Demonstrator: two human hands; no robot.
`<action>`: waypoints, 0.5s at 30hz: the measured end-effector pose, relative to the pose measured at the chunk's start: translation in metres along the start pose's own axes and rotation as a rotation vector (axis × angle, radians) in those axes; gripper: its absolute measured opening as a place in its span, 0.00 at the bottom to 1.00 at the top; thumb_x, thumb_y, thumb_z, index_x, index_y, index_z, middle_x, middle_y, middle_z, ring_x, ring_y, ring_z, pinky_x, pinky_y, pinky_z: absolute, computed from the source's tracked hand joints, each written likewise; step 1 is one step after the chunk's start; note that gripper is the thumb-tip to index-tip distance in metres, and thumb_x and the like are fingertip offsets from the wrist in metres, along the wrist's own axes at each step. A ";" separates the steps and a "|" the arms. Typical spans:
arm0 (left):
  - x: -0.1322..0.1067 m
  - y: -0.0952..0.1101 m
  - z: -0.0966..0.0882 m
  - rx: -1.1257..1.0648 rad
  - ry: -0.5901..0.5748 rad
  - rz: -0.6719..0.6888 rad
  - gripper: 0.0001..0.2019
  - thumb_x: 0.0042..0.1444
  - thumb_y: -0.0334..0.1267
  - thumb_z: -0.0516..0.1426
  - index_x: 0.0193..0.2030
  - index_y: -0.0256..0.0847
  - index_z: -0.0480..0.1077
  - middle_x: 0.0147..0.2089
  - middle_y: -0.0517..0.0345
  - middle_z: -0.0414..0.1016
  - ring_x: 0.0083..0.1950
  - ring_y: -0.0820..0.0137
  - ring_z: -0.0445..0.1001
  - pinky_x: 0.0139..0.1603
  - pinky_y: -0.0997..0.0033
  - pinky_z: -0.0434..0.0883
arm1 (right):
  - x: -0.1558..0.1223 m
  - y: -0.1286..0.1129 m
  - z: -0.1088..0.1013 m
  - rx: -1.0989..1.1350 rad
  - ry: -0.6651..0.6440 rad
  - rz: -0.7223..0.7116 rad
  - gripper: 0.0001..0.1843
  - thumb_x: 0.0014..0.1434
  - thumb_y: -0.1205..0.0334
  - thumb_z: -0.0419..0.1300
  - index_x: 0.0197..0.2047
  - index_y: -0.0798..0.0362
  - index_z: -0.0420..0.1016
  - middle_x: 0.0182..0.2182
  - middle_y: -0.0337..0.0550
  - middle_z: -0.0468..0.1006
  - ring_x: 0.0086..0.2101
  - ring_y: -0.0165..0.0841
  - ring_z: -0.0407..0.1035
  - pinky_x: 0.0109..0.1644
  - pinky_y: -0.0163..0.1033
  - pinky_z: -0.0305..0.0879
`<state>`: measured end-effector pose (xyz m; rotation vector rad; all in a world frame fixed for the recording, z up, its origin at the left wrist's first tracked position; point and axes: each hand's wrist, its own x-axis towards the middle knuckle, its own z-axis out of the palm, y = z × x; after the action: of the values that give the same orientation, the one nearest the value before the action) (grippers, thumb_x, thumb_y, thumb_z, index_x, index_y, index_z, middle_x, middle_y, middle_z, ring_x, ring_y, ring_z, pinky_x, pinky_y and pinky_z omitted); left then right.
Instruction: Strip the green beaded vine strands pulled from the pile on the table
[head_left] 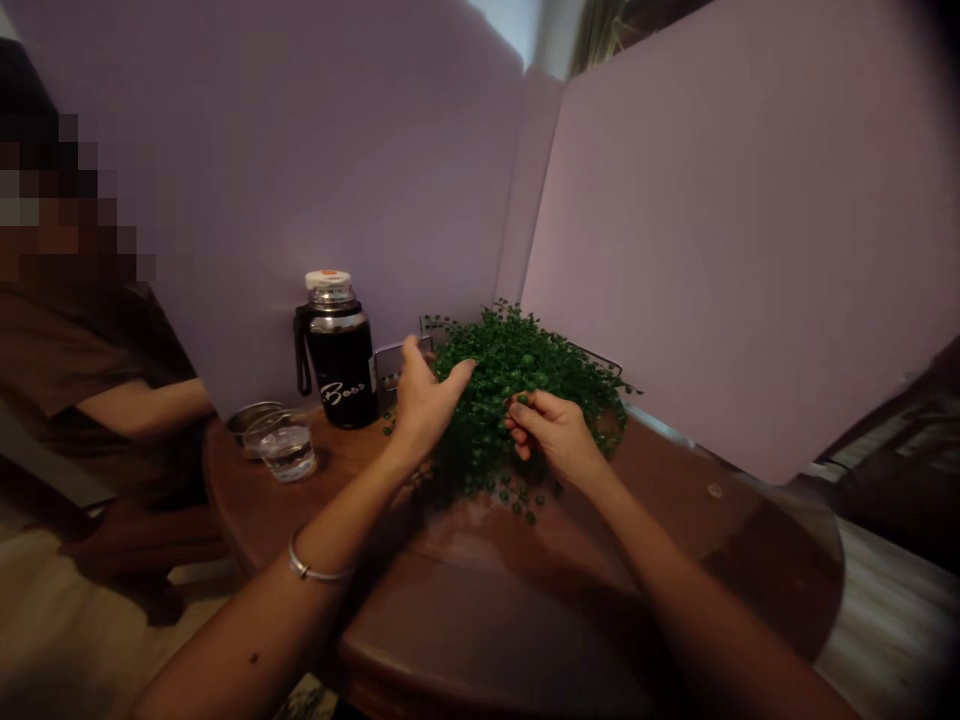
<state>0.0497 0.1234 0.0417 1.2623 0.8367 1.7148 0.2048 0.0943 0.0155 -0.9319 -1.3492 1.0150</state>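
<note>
The only writing you can read is "Boss", in white script on the black sleeve of the metal flask [341, 375], which stands upright with a pale lid. The plant [495, 365], dense with small round leaves, sits at the far side of the table [540, 620], before two smooth panels [712, 200]. Your left hand [424, 395] is spread, thumb apart, at its left side; your right hand [555, 430] pinches a small leaf [523, 399] at its front. A clear glass [290, 455] stands near the rounded left edge. Glossy wood gives you room in front; the panels bound the back.
</note>
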 end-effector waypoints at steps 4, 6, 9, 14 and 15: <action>-0.013 0.016 0.003 0.076 0.022 0.396 0.24 0.43 0.29 0.61 0.48 0.43 0.61 0.49 0.53 0.66 0.51 0.68 0.64 0.42 0.76 0.62 | 0.000 0.000 0.000 -0.044 -0.001 0.004 0.14 0.47 0.54 0.61 0.27 0.57 0.68 0.20 0.36 0.68 0.17 0.22 0.59 0.15 0.29 0.58; -0.016 0.014 0.004 0.104 -0.226 0.244 0.21 0.44 0.29 0.60 0.46 0.42 0.61 0.38 0.56 0.70 0.41 0.69 0.69 0.39 0.75 0.64 | -0.001 0.000 0.001 -0.031 -0.008 -0.006 0.14 0.47 0.53 0.61 0.27 0.56 0.68 0.19 0.35 0.67 0.16 0.22 0.59 0.15 0.29 0.59; -0.012 0.002 0.005 0.165 -0.585 -0.165 0.19 0.40 0.30 0.61 0.40 0.38 0.63 0.25 0.63 0.67 0.27 0.74 0.66 0.28 0.76 0.62 | 0.000 0.002 0.000 0.020 0.001 -0.043 0.14 0.48 0.53 0.61 0.28 0.55 0.67 0.18 0.33 0.67 0.16 0.23 0.61 0.17 0.30 0.61; -0.003 -0.010 0.001 0.147 -0.803 -0.352 0.06 0.42 0.35 0.59 0.24 0.35 0.66 0.23 0.61 0.65 0.22 0.77 0.62 0.21 0.76 0.62 | 0.003 0.006 -0.005 -0.003 0.088 -0.086 0.14 0.50 0.52 0.60 0.26 0.56 0.67 0.20 0.36 0.70 0.18 0.23 0.62 0.18 0.29 0.60; -0.002 -0.010 0.001 0.136 -0.775 -0.342 0.07 0.43 0.36 0.58 0.23 0.35 0.66 0.21 0.61 0.64 0.20 0.77 0.61 0.20 0.77 0.62 | 0.004 0.006 -0.006 -0.011 0.105 -0.094 0.14 0.50 0.53 0.60 0.26 0.56 0.67 0.21 0.36 0.70 0.18 0.23 0.62 0.18 0.28 0.61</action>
<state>0.0530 0.1257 0.0326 1.6009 0.6431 0.7971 0.2102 0.1002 0.0111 -0.9086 -1.2998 0.8761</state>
